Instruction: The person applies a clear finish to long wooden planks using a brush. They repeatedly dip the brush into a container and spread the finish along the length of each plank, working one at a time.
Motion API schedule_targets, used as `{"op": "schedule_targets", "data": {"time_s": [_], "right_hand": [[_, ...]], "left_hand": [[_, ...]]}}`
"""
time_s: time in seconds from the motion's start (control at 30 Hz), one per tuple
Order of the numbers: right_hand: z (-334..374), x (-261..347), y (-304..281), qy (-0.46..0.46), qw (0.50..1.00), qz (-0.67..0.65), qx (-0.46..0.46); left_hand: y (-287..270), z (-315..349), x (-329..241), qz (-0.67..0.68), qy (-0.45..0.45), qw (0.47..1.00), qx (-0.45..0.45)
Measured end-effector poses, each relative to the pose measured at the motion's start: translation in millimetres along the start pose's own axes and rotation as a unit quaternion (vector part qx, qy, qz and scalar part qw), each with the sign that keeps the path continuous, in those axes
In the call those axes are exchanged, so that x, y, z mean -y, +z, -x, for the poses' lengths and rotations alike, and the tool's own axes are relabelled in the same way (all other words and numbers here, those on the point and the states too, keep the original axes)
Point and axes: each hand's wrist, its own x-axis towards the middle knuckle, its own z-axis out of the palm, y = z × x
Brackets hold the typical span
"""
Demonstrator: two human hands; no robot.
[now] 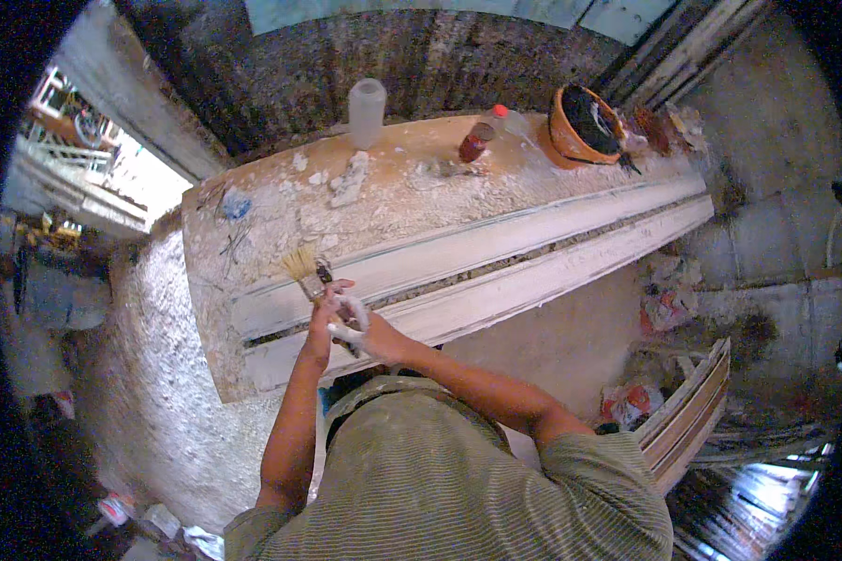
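Note:
A paintbrush (pixel 299 265) with pale yellow bristles points up and away, over the near-left end of two long white boards. My left hand (pixel 324 316) is closed round it, below the bristles. A slim dark object (pixel 324 270) stands beside the brush; its kind cannot be made out. Close against the left hand, my right hand (pixel 374 338) has curled fingers coated in white. A dark handle end shows below the two hands, and I cannot tell which tool it belongs to. The upper white board (pixel 458 248) and the lower white board (pixel 496 294) lie side by side with a gap between.
White-crusted worktable (pixel 253 224) carries a translucent bottle (pixel 367 114), a red-brown jar (pixel 475 142), a red-capped clear bottle (pixel 513 120) and an orange bucket (pixel 571 140) of dark material along its far side. Slatted wood (pixel 692 411) leans at the right. A blue crumpled scrap (pixel 236 204) lies at left.

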Motion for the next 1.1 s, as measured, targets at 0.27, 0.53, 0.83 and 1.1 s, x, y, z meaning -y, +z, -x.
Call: {"op": "schedule_targets", "data": {"time_s": [0.27, 0.53, 0.83, 1.1], "right_hand": [[69.1, -65.8, -115.1, 0.019, 0.94, -0.118, -0.32], [188.5, -117.6, -282.3, -0.033, 0.75, -0.354, -0.558], [306.5, -170.3, -334.0, -0.02, 0.637, -0.366, -0.678], [304.1, -201.4, -287.0, 0.014, 0.587, -0.436, -0.682]], "left_hand": [[88.5, -57.6, 4.6, -0.317, 0.053, 0.945, 0.065], [125.0, -107.0, -21.4, -0.507, 0.124, 0.85, 0.077], [159.1, -186.0, -1.8, -0.622, 0.21, 0.744, 0.123], [180.3, -224.2, -11.7, -0.711, 0.229, 0.643, 0.172]]}}
